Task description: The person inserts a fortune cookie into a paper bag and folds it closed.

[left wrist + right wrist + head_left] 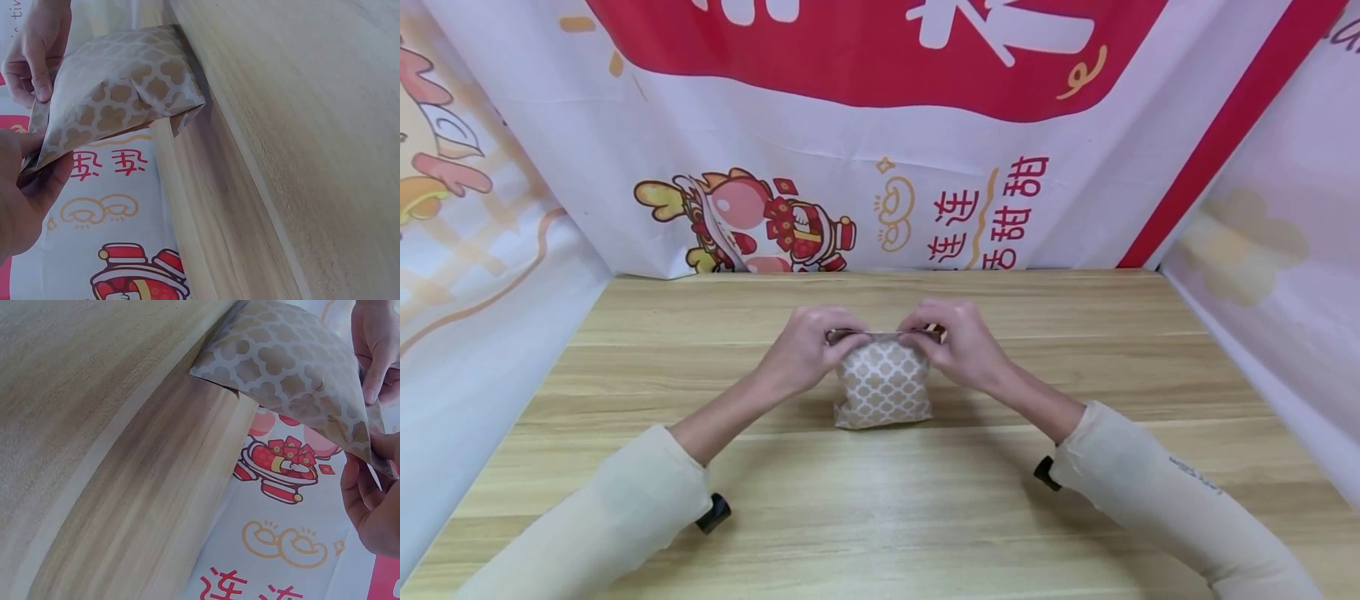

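A tan paper bag with a white quatrefoil pattern stands upright on the wooden table, its bottom bulging. My left hand pinches the left end of its top edge between thumb and fingers. At the right end of that edge, my right hand pinches it the same way. The left wrist view shows the bag with its top edge folded flat under both thumbs. In the right wrist view a lower corner of the bag rests by the tabletop. What the bag holds is hidden.
The wooden table spreads out around the bag. Behind it hangs a white and red printed cloth, and more printed cloth walls flank the table on both sides. Pale sleeves cover my forearms.
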Tool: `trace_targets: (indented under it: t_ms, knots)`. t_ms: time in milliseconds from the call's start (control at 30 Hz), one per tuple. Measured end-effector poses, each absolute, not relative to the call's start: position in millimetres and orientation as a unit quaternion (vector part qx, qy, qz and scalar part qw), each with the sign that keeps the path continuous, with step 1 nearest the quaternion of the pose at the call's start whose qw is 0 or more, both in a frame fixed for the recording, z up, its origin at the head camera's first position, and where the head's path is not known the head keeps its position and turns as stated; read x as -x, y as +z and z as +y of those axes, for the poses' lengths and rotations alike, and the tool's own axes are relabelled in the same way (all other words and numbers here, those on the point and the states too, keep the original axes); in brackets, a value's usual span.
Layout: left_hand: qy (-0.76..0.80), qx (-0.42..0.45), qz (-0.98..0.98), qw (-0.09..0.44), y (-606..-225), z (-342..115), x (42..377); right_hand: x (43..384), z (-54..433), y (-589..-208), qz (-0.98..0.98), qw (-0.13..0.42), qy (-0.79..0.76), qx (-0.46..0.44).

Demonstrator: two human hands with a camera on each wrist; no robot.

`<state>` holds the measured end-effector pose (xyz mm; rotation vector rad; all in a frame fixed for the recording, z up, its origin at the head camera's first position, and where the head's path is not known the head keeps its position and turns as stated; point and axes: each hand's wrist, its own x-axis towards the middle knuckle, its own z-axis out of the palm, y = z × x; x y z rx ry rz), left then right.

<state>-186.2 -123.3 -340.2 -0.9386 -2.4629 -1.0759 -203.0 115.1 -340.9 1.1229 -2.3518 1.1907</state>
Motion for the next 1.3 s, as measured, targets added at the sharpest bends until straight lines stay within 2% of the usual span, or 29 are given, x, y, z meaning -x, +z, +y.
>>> trace_targets:
  t_ms: [267,433,633,767,1033,1133,1300]
  knots:
    - [-0.418,0.313,-0.848,0.088,-339.6,-122.0,189.1,202.0,114.9,-339.1,-0.822,0.115,0.422,-0.364]
    - [-0.423,0.306,-0.847,0.099,-339.1,-118.9,187.4,204.2,115.4,-335.3,-0.829,0.086,0.422,-0.356]
    - [-0.429,0.306,-0.843,0.107,-338.0,-115.9,184.2,207.1,114.0,-332.2,-0.829,0.062,0.393,-0.393]
    - [-0.428,0.305,-0.844,0.106,-337.0,-115.9,183.5,206.8,112.7,-333.8,-0.823,0.079,0.387,-0.409]
    - [-0.405,0.282,-0.863,0.104,-339.2,-125.7,183.2,204.5,111.6,-334.4,-0.835,0.098,0.389,-0.378]
    - [-0.408,0.286,-0.860,0.112,-339.7,-126.1,182.1,203.1,108.6,-331.1,-0.858,0.113,0.328,-0.379]
    - [-0.398,0.303,-0.855,0.137,-339.4,-121.6,180.7,199.9,96.9,-324.3,-0.875,0.172,0.185,-0.413]
